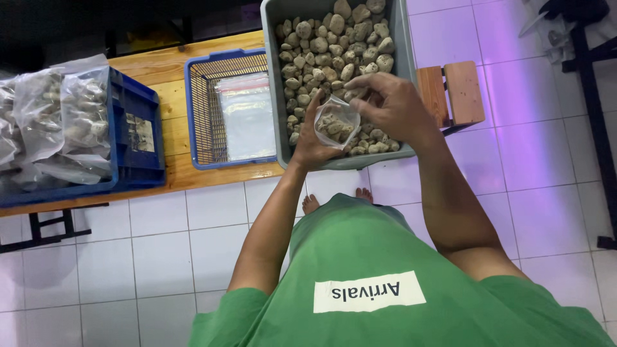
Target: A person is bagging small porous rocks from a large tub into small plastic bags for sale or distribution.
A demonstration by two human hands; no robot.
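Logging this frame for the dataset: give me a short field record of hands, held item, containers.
left hand: holds small clear bag of stones, open top
right hand: fingers at the bag's mouth
grey tub: full of pale rough stones
blue mesh basket: stack of empty clear bags
blue crate: filled bags
support: wooden bench, white tile floor

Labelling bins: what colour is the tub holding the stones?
Grey tub, clearest in the head view; stones are pale beige-grey.
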